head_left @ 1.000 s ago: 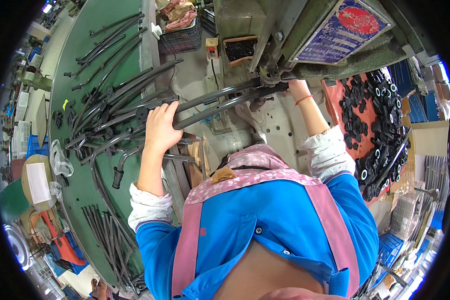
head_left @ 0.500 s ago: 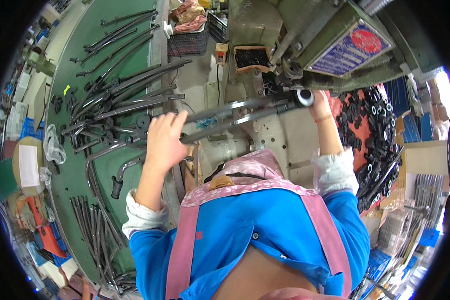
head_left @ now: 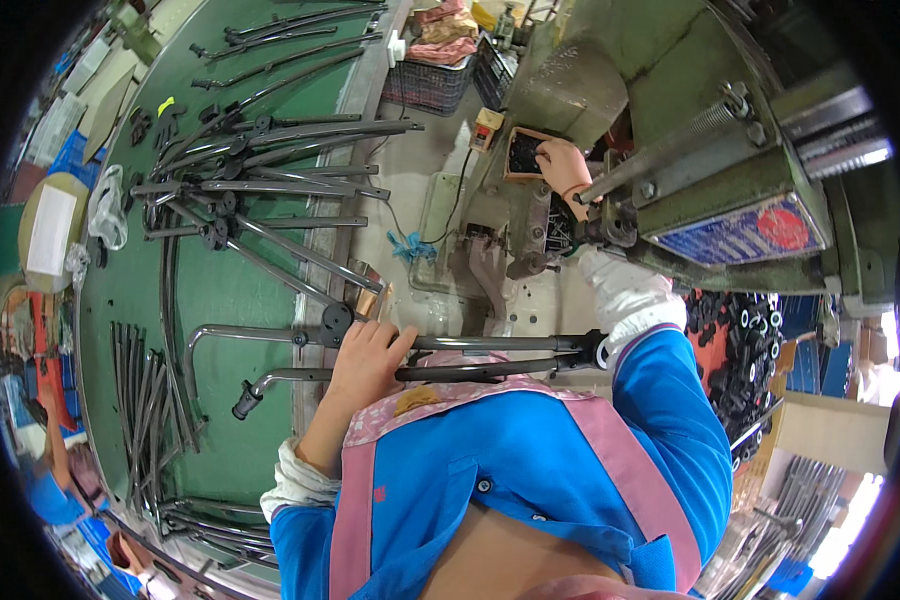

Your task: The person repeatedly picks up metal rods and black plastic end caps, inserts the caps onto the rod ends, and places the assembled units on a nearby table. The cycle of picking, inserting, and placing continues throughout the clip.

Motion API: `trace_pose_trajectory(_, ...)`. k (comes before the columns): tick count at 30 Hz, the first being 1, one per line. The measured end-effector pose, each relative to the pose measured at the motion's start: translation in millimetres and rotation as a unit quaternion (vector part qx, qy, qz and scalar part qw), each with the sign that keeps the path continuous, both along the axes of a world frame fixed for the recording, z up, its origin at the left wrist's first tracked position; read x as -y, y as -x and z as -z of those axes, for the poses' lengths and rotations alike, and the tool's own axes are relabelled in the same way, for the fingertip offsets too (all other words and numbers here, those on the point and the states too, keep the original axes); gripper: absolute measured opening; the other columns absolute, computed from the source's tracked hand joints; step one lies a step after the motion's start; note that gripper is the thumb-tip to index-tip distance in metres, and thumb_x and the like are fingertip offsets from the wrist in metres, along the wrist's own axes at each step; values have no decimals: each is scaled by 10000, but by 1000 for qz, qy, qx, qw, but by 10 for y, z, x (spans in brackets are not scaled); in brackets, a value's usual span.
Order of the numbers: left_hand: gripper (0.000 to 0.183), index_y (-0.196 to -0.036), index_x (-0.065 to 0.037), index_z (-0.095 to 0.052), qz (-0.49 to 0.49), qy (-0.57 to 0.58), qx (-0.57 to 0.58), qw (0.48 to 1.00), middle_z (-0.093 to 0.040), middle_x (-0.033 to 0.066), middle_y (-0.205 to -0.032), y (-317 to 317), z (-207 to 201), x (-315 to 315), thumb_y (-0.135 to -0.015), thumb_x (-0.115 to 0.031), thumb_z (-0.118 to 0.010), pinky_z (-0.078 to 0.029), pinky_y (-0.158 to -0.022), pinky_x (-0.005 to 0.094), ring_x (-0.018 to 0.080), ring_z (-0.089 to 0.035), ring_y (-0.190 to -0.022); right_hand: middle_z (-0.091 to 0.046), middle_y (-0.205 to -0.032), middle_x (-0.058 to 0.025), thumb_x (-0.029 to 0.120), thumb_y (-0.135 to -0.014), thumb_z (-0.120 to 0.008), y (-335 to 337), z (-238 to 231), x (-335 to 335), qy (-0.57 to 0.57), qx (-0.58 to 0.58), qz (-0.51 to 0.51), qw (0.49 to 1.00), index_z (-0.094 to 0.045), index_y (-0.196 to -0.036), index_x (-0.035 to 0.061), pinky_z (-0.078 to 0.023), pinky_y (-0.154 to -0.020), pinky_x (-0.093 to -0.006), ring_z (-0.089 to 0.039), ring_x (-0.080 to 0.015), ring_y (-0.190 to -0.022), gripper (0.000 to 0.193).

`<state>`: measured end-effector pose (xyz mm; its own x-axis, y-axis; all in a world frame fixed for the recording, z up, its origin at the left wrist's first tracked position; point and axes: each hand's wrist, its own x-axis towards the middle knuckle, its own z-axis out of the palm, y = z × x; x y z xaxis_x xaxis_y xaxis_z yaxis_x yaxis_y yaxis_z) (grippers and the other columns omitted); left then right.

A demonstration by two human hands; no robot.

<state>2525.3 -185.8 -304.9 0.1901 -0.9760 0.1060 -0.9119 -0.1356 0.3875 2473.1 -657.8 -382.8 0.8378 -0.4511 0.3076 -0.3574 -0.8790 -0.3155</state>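
Apparently picking small parts (head_left: 522, 152), the right hand (head_left: 562, 165) dips into the box (head_left: 521, 178) left of the press (head_left: 685, 75), grip unclear; the left hand (head_left: 370, 360) clasps the tubular frame (head_left: 490, 343), near-left of the press. A sure pinch seems called for.

Two bare hands, one left hand (head_left: 366, 365) and one right hand (head_left: 562, 166), were in view, along with one bent-tube frame (head_left: 495, 343) that had two long bars (head_left: 470, 374) and one white ring (head_left: 602, 352). There were one green press (head_left: 740, 175) with one blue-and-red plate (head_left: 735, 238), one shallow parts box (head_left: 520, 176), two black plastic crates (head_left: 425, 90), one small switch box (head_left: 487, 130) and one clear plastic bag (head_left: 110, 210). One green table (head_left: 240, 440) bore over a dozen dark tubes (head_left: 290, 188), too overlapped for an exact count.
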Motion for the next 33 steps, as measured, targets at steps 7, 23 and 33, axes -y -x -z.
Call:
trace_pose_trajectory(7, 705, -1183, -119, -553, -51, -15, 0, 999, -561, 72, -906, 219, 88, -78, -530, -177, -813, -409, -792, 387, 273, -565, -895, -647, -825, -171, 173, -774, -672, -175, 128, 112, 0, -90, 14, 996, -675, -819, 18, -498, -737, -459, -621, -370, -815, 162)
trace_pose_trajectory(23, 636, -1155, -112, -560, -31, -11, -5, 999, -561, 71, -902, 286, 127, 87, -558, -129, -781, -407, -793, 387, 278, -562, -886, -709, -800, -112, 104, -810, -731, 277, 272, 465, -279, 93, 33, 955, -698, -897, -16, -544, -576, -343, -680, -207, -708, 152)
trace_pose_trajectory(33, 740, -1183, -114, -547, -3, 7, 3, 1000, -528, 70, -923, 192, 206, 169, -488, -129, -800, -407, -785, 393, 275, -541, -892, -662, -778, -56, 125, -895, -666, 1315, -1013, -1235, -509, 83, -33, 856, -655, -928, -17, -510, -606, -267, -619, -121, -660, 147)
